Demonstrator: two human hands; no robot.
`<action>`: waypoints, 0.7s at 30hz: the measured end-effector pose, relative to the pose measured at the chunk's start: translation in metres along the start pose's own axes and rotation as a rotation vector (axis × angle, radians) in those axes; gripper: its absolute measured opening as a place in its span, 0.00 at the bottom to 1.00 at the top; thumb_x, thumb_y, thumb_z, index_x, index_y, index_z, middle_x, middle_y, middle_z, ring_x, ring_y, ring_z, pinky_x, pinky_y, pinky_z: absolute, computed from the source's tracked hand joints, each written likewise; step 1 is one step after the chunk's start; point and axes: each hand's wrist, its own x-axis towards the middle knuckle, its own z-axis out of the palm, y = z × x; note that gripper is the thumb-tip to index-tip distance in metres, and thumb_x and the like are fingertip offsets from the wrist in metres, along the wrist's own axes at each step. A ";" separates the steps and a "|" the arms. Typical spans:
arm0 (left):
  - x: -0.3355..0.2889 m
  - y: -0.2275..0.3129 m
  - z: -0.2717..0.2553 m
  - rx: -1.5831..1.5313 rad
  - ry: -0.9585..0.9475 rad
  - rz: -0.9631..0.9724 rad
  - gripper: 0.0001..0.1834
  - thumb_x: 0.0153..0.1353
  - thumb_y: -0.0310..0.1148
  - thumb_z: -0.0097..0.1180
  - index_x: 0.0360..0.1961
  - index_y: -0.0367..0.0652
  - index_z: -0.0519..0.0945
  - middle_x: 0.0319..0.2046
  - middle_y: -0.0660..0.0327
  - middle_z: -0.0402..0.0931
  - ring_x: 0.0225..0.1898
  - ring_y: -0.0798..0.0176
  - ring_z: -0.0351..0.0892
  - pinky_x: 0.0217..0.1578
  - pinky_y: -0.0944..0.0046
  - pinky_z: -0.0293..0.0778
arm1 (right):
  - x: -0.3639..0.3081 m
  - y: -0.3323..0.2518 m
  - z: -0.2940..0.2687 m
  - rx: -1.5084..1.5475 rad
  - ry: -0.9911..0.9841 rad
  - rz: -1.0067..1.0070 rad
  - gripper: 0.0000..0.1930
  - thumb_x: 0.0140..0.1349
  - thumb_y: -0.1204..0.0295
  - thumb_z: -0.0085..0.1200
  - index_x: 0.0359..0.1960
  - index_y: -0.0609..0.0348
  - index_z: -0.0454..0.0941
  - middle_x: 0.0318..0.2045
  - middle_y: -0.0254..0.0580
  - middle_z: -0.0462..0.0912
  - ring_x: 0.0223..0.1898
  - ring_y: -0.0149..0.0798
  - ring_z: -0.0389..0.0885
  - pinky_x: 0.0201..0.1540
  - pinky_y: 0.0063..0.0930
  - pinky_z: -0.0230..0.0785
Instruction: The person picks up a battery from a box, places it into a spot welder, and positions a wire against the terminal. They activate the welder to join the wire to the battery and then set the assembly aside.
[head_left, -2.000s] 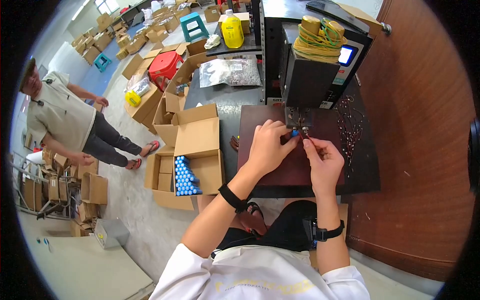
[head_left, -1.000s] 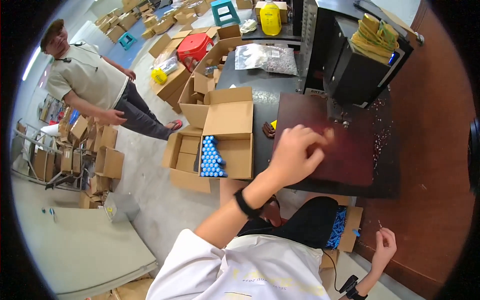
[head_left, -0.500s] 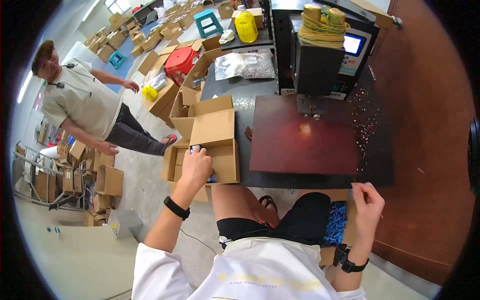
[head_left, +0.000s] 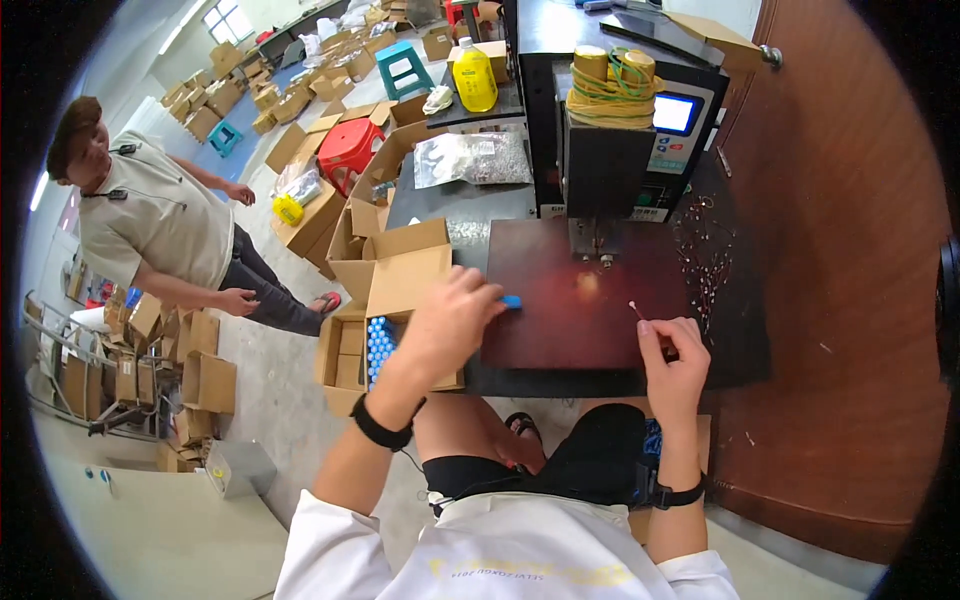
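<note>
My left hand [head_left: 447, 325] is closed on a small blue cylindrical battery [head_left: 512, 302], held over the left part of the dark red mat [head_left: 560, 345]. Between the thumb and finger of my right hand [head_left: 677, 365] is pinched a short thin wire lead [head_left: 637, 310] with a pale tip, above the mat's right side. An open cardboard box [head_left: 345, 345] beside the mat holds several upright blue batteries [head_left: 379, 345]. Two metal tips [head_left: 598, 262] of a black bench machine [head_left: 622, 170] point down at a pale worn spot on the mat.
Loose wire leads [head_left: 705, 265] lie scattered along the table's right side. A clear bag of small parts [head_left: 475, 160] and a yellow bottle [head_left: 474, 78] stand behind. Another person [head_left: 170, 215] is at the left among cardboard boxes. A brown wooden door [head_left: 840, 300] borders the right.
My left hand has come out of the cardboard box and moved right, carrying a blue battery to the mat. My right hand has moved up and left over the mat with the wire lead.
</note>
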 end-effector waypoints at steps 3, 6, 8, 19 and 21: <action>0.008 0.007 0.009 0.112 -0.055 0.103 0.10 0.63 0.31 0.61 0.43 0.38 0.81 0.36 0.54 0.77 0.41 0.48 0.76 0.44 0.53 0.74 | -0.001 0.005 0.009 0.008 0.035 -0.046 0.04 0.60 0.80 0.63 0.31 0.67 0.80 0.23 0.38 0.75 0.27 0.32 0.69 0.30 0.25 0.62; 0.016 0.010 0.007 0.172 -0.099 0.137 0.10 0.63 0.33 0.61 0.41 0.39 0.81 0.35 0.54 0.77 0.39 0.49 0.77 0.44 0.53 0.74 | -0.002 0.005 0.008 0.014 0.032 -0.063 0.04 0.60 0.79 0.64 0.30 0.67 0.81 0.24 0.40 0.78 0.28 0.35 0.71 0.30 0.29 0.65; 0.025 0.015 0.008 -0.008 -0.032 0.075 0.10 0.62 0.33 0.62 0.40 0.39 0.80 0.35 0.52 0.76 0.38 0.47 0.77 0.43 0.52 0.75 | -0.002 0.006 0.008 0.015 0.035 -0.052 0.05 0.60 0.79 0.64 0.30 0.68 0.81 0.24 0.40 0.78 0.28 0.35 0.71 0.30 0.29 0.65; 0.066 0.031 0.072 -0.449 0.235 0.030 0.12 0.55 0.33 0.69 0.34 0.36 0.80 0.30 0.50 0.74 0.34 0.47 0.77 0.36 0.54 0.74 | 0.003 0.005 0.006 0.077 -0.007 0.075 0.06 0.63 0.76 0.63 0.30 0.68 0.81 0.24 0.38 0.78 0.29 0.32 0.71 0.32 0.27 0.64; 0.068 0.032 0.074 -0.503 0.244 -0.036 0.13 0.54 0.33 0.70 0.31 0.35 0.81 0.29 0.50 0.73 0.32 0.46 0.76 0.34 0.54 0.73 | 0.002 0.006 0.007 0.102 -0.005 0.093 0.06 0.63 0.77 0.63 0.30 0.68 0.81 0.24 0.38 0.78 0.29 0.32 0.71 0.32 0.27 0.64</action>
